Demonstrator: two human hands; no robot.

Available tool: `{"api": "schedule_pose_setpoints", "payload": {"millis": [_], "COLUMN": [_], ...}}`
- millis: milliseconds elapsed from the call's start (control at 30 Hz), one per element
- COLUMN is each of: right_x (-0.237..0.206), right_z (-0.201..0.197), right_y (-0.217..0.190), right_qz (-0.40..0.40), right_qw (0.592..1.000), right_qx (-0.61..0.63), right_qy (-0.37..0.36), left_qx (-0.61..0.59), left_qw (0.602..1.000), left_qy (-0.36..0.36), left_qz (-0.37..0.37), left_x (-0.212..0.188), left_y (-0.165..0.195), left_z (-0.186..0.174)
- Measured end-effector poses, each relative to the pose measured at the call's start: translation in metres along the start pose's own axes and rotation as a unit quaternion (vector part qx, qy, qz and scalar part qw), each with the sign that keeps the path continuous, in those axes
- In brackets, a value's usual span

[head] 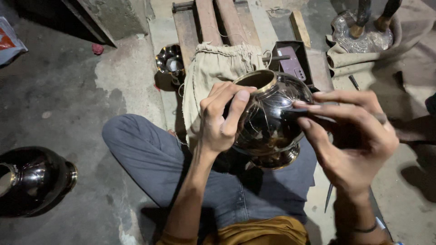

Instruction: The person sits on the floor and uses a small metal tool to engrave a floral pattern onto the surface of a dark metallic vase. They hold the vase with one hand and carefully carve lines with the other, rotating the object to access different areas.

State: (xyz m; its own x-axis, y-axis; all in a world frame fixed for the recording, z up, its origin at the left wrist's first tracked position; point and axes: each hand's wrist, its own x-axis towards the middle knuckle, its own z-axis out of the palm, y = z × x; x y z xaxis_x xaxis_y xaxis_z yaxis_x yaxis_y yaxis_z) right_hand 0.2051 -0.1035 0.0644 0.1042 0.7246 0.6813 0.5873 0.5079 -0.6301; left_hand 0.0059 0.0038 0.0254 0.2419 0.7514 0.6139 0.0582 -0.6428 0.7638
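Two hands on this one: my left hand wraps the shoulder of the dark metal pot, which rests over my lap, thumb up by the brass rim. My right hand pinches a thin tool against its side. Feels like it'd be heavy, rigid, slick polish, so grip near the rim or foot.

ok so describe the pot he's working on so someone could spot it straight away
Start at the grey-trousered leg folded across the concrete floor; above the knee, the left hand and right hand meet around a round dark vase. Unlike the similar dark vase lying on the floor at left, this one is held up, with a brass rim and fine lines scratched into it.
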Motion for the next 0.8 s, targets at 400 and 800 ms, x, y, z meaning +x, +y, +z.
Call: {"api": "schedule_pose_setpoints", "payload": {"millis": [400,800], "right_x": [0.054,0.054], "right_z": [0.008,0.01], "right_y": [-0.013,-0.013], "right_qz": [0.006,-0.034], "right_qw": [0.976,0.97], "right_qx": [-0.05,-0.094], "right_qy": [-0.213,-0.221], "left_qx": [0.004,0.008], "left_qw": [1.0,1.0], "left_qy": [-0.011,-0.008], "left_qz": [-0.006,0.019], "left_x": [0.0,0.001], "left_y": [-0.001,-0.002], "left_z": [0.0,0.0]}}
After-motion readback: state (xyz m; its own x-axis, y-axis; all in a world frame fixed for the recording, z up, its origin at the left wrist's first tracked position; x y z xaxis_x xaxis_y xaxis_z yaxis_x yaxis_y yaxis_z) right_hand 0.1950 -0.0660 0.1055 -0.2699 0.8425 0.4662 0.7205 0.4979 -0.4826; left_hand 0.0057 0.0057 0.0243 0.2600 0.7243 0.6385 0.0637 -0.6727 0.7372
